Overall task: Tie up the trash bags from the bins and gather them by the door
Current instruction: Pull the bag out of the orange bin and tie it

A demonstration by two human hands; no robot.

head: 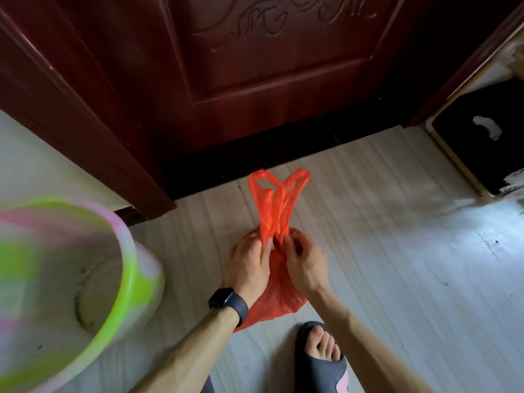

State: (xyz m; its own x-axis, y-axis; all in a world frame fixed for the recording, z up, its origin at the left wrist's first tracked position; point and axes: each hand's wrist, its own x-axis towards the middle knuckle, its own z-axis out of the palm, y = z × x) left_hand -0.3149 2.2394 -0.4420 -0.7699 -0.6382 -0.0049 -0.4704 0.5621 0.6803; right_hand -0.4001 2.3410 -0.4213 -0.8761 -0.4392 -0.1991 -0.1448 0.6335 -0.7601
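Red trash bag (pixel 280 287): down on pale floor (pixel 397 251), near dark wooden door (pixel 255 66). Handle loops (pixel 279 205) upright above neck. Left hand (pixel 249 268): pinching one loop at neck. Right hand (pixel 307 268): pinching other loop. Multicoloured bin (pixel 127 251) at left, apart from bag.

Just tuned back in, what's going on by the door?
A person is working on an orange plastic bag on the floor in front of the dark wooden door. The left hand and right hand both pinch its gathered neck. The handle loops stand loose above the fingers, with no knot showing. A pink and green bin sits to the left.
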